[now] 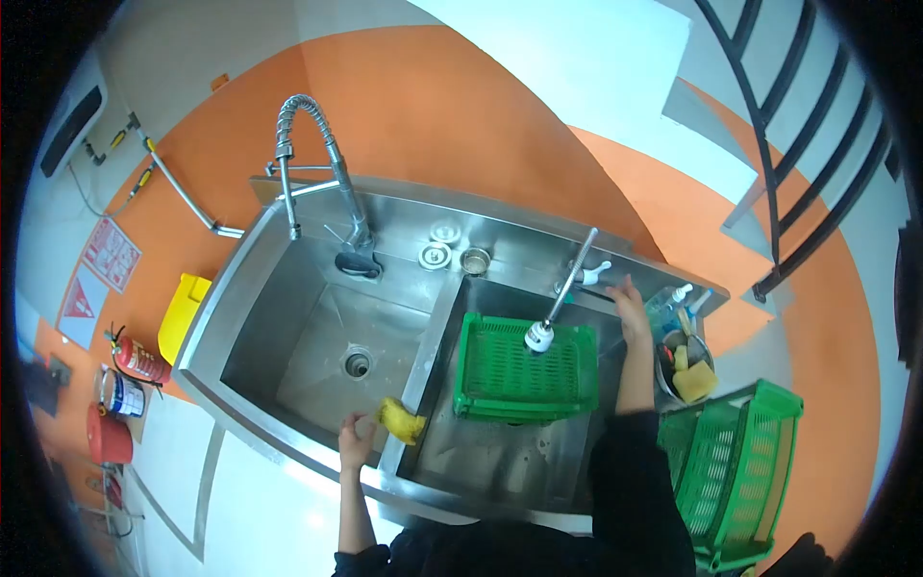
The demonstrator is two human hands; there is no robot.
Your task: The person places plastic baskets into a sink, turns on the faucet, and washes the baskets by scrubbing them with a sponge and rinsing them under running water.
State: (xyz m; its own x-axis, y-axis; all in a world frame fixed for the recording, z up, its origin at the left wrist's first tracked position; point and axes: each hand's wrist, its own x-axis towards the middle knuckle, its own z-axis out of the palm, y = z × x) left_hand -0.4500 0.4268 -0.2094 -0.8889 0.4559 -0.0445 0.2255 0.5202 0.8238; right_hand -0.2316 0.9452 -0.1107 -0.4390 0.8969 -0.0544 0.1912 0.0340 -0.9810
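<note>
My left hand (357,438) is over the front of the left basin, its fingers loosely apart and holding nothing. Just right of it, a yellow sponge or cloth (401,420) is draped on the divider between the basins. Toward the back right, my right hand (630,308) reaches out with fingers extended, close to the white tap lever (596,273); whether it touches the lever is unclear. A green plastic basket (524,370) sits in the right basin (481,457), under the spout (572,274) with its white nozzle.
A spring-neck faucet (336,173) rises behind the left basin (317,337). Bottles (668,303) and a container with sponges (694,382) stand at the right end. More green baskets (735,471) are beside the sink. Black railings (769,144) hang at upper right.
</note>
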